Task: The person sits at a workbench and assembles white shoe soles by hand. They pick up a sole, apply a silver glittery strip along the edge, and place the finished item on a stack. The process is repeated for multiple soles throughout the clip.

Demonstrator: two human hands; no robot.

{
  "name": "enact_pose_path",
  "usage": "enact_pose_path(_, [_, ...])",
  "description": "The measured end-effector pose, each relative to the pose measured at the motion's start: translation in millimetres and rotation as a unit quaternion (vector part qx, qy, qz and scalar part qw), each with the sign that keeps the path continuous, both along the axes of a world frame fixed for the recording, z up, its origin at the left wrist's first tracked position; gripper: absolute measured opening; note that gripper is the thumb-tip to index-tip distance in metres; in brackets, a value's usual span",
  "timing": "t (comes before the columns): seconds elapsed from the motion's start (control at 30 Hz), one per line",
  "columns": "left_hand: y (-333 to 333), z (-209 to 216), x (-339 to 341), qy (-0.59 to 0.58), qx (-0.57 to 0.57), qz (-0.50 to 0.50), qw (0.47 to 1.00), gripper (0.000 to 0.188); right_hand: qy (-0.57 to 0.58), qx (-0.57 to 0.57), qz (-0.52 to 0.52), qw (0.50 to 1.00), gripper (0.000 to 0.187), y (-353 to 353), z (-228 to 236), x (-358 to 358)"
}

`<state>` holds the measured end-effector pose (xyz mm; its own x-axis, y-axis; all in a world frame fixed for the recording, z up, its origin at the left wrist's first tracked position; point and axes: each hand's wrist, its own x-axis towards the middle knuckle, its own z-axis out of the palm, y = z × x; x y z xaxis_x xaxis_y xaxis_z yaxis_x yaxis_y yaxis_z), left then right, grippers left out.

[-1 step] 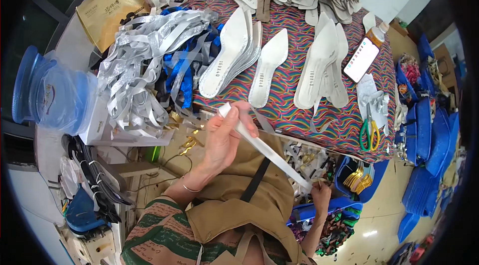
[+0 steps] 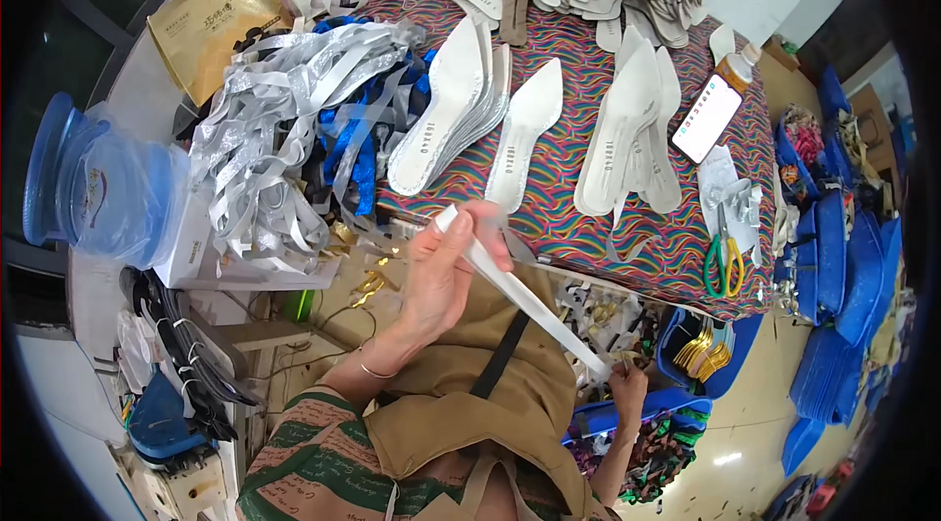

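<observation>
A narrow white strap (image 2: 534, 305) is stretched slantwise across my lap. Its upper end is pinched between the thumb and fingers of my left hand (image 2: 439, 276), held up just in front of the table edge. Lower down to the right, my right hand (image 2: 628, 392) is closed on the other end, beside the blue bins; its fingertips are partly hidden. Beyond my left hand, a single white pointed insole (image 2: 524, 134) lies on the patterned tablecloth (image 2: 549, 232), between a stack of insoles (image 2: 446, 114) and a few overlapping ones (image 2: 622, 134).
Silver straps (image 2: 284, 119) are heaped at the left, near a gold bag (image 2: 211, 26) and a blue plastic container (image 2: 113, 188). A phone (image 2: 708, 119) and green-and-yellow scissors (image 2: 725, 261) lie at the right. Gold pieces (image 2: 701, 354) sit in a blue bin (image 2: 750, 349).
</observation>
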<state>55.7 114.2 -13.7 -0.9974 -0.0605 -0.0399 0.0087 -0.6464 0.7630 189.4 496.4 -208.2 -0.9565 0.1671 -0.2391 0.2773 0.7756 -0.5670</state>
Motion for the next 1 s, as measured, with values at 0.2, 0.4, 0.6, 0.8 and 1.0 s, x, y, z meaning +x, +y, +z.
enact_pose_path(0.2, [24.6,11.1,-12.5,-0.061,0.045,-0.076,0.994,0.038,-0.057,0.096,-0.057,0.992,0.017,36.8,-74.7,47.9])
enact_pose_path(0.4, [42.2,9.1,-16.6,-0.085,0.065,-0.137,0.985,0.04,0.039,-0.266,-0.067,0.961,0.031,-86.9,98.1,-73.0])
enact_pose_path(0.6, [59.1,18.2,-18.4,-0.087,0.034,-0.122,0.988,0.043,0.196,-0.386,0.086,0.897,0.016,-167.4,185.8,-140.0])
enact_pose_path(0.8, [57.2,14.3,-28.5,-0.083,-0.013,-0.139,0.987,0.042,0.217,-0.484,0.008,0.848,0.008,-182.7,181.8,-139.1])
enact_pose_path(1.0, [30.4,-13.8,-29.3,-0.105,-0.13,-0.294,0.941,0.034,0.247,-0.618,-0.278,0.692,0.007,-78.3,158.8,-126.6])
